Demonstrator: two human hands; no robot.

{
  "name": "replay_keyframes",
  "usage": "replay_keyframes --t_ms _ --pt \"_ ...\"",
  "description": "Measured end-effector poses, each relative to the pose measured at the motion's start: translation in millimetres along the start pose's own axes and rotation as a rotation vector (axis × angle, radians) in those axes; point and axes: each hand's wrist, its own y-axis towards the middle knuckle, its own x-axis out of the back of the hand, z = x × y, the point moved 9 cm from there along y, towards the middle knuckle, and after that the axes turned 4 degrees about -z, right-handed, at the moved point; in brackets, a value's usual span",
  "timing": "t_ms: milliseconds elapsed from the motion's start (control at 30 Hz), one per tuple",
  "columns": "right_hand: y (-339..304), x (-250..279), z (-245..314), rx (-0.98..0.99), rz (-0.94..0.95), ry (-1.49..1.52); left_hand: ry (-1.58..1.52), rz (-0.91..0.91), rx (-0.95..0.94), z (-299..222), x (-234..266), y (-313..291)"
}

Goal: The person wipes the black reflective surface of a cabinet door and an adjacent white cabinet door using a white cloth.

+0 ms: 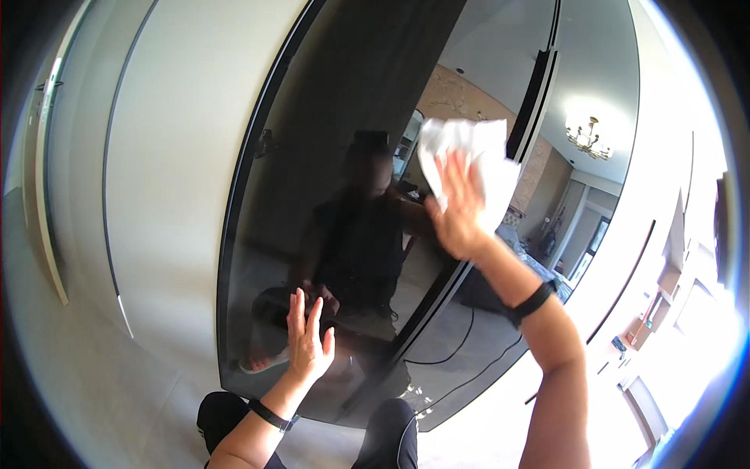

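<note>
Fingers (456, 173) of the right hand (461, 209) lie flat, unclenched, over a white cloth (491, 150), upper right of centre, against a glossy black door panel (312, 180). The left hand (310, 349), lower centre, grasps nothing. I judge wiping underway; the next stroke calls for even pressure.

Glare blows out far R, dark panel (305, 164) shows refls, edges bend w/ blk vignette.

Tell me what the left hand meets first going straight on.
The bare left hand would probably meet the glossy black reflective door panel first; whether they touch now is unclear.
</note>
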Motion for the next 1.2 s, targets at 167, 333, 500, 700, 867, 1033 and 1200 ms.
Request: replay_keyframes --t_ms 167,333,500,700,867,1033,1200 --pt "-61.2 -31.4 60.0 0.154 0.291 0.255 0.023 0.08 0.021 8.7 -0.5 -15.4" --pt "7.1 16.3 -36.2 0.055 -0.298 0.165 0.0 0.097 0.035 4.6 1.7 -14.3" --pt "123.1 64.3 -145.5 -0.215 -0.474 -0.034 -0.008 0.008 0.034 -3.5 9.5 -2.8" --pt "111.8 40.8 -68.2 0.101 -0.436 -0.093 0.01 -0.063 0.036 -13.5 20.5 6.3" --pt "15.9 -3.8 63.1 0.279 -0.112 0.208 -0.019 -0.071 0.099 -14.4 20.3 6.7" --pt "-89.3 -40.6 129.4 0.62 0.168 0.296 0.01 -0.095 0.097 -24.6 15.6 10.9" --pt "-88.2 -57.1 97.7 0.264 0.498 0.573 0.062 -0.101 0.085 -29.6 23.9 12.1"
